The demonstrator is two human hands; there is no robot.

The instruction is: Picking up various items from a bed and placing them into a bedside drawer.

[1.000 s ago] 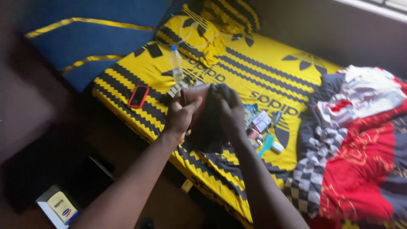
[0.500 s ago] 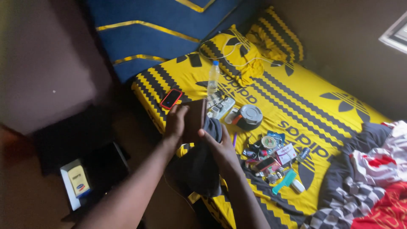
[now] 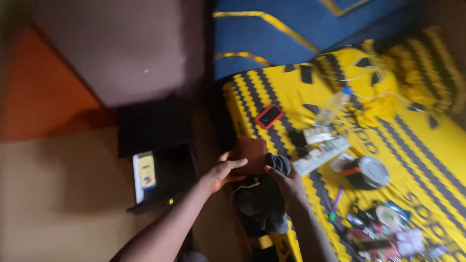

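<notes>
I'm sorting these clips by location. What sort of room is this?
Most likely a bedroom. A bed with a yellow, black-striped sheet and a blue padded headboard fills the right side, strewn with personal items such as a red-cased phone and a clear plastic bottle.

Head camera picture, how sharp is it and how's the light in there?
Head view: motion blur smears everything, the bottle and the clutter at lower right worst; light is dim, floor and dark cabinet murky; left hand and right hand on a brown wallet and dark cloth stay readable.
</notes>
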